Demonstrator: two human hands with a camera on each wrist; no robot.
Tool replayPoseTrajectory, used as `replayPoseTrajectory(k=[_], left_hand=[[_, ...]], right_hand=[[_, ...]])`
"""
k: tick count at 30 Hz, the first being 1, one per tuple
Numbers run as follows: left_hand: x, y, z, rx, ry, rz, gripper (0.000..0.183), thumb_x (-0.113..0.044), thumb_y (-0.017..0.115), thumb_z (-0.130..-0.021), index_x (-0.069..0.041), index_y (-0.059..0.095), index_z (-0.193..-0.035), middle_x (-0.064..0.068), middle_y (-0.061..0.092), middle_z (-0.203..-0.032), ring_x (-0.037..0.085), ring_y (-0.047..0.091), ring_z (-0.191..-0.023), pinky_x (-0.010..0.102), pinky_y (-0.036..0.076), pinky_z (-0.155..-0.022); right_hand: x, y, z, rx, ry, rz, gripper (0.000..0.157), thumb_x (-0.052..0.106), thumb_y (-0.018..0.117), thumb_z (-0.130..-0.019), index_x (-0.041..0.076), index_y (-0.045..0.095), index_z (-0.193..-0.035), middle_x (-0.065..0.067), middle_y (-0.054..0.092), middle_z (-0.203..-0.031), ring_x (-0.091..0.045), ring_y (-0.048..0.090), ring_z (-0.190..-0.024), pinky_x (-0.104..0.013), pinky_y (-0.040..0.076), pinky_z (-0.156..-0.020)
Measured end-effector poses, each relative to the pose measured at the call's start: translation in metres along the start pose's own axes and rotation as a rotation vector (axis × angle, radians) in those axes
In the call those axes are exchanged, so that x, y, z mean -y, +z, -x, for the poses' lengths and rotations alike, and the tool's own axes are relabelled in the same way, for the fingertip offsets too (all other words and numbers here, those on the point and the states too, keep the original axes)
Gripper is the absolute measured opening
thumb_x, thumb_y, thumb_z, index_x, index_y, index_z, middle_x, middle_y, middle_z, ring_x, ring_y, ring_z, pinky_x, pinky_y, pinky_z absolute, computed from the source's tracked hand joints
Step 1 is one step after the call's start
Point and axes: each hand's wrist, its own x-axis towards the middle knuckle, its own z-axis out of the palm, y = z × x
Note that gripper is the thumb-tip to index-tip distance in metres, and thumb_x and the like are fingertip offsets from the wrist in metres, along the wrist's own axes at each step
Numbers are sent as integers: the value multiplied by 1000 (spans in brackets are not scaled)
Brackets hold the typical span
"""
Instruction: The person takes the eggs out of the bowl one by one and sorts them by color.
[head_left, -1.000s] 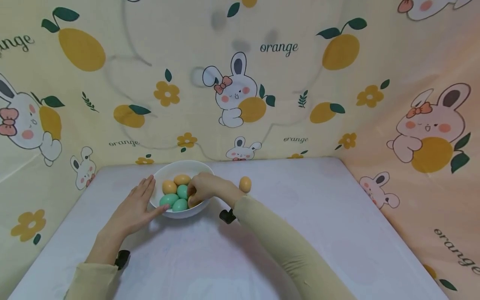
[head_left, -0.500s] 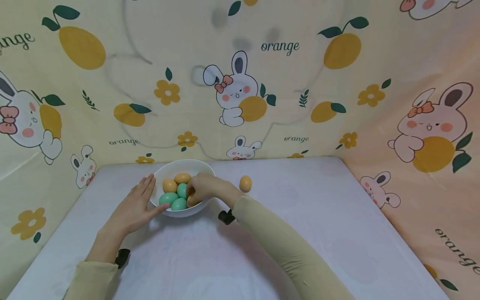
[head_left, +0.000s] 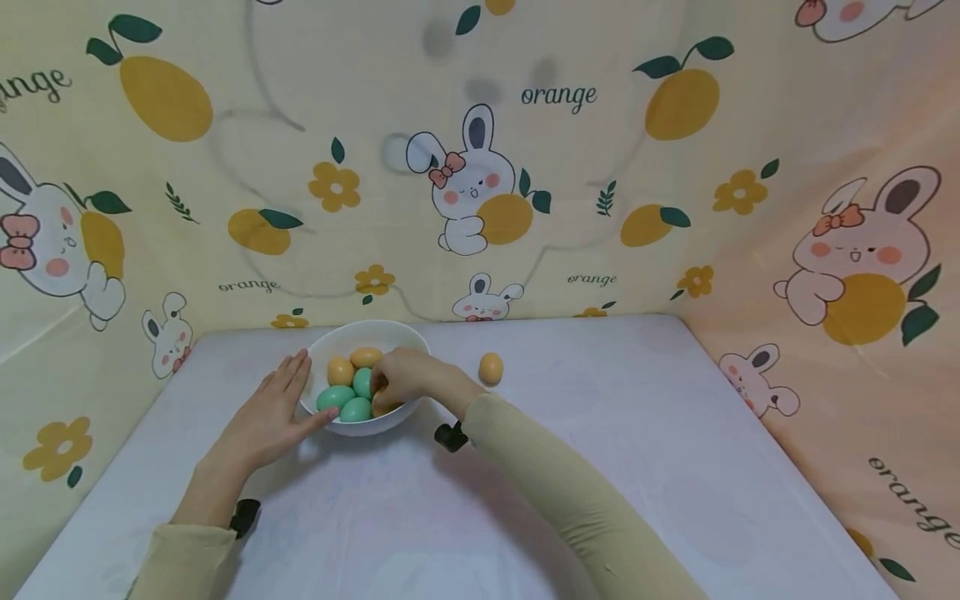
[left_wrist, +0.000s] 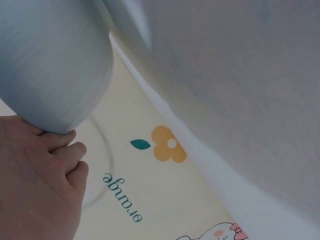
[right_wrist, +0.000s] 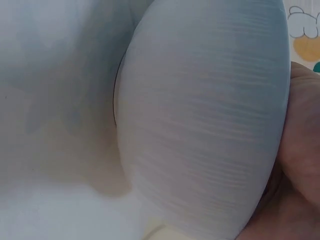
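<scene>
A white bowl (head_left: 363, 429) stands at the back of the table, with green eggs (head_left: 335, 398) and orange eggs (head_left: 340, 372) inside. My left hand (head_left: 262, 417) rests against the bowl's left side, its fingers straight along the wall and its thumb at the near rim. Over the right rim, my right hand (head_left: 416, 377) reaches into the bowl. Its curled fingers grip an orange egg (head_left: 381, 408) that is mostly hidden under them. In the right wrist view the bowl wall (right_wrist: 205, 120) covers the fingertips. Another orange egg (head_left: 491, 368) lies on the table, right of the bowl.
The white table (head_left: 675, 467) ends at a cloth backdrop (head_left: 592, 167) printed with rabbits and oranges, close behind the bowl. The cloth also rises along both sides. Each wrist carries a small black camera (head_left: 452, 435).
Inside the bowl my right hand has shifted slightly left with the orange egg, and the green eggs have moved a little left. My left hand and the egg on the table keep their places.
</scene>
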Motion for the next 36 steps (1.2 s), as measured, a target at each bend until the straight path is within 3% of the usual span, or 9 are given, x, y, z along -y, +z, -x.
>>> replayPoseTrajectory(k=[23,36], left_hand=[[-2,-1,-2,6,14,-1,109,-70,53,-98,9,13,-162,28,11,-171,48,10,-157,64,15,-126],[-3,-2,1,1,15,4,108,-68,54,-98,10,14,-162,28,12,-170,48,11,-157,64,16,-126]], right_hand=[[-6,0,3,-65,-49,-54,27,17,82,-86,11,78,-112,6,69,-90,-10,58,-82,-17,50,-71],[-5,3,10,-190,-74,-68,33,19,79,-88,14,76,-121,0,62,-121,-12,54,-101,-18,47,-83]])
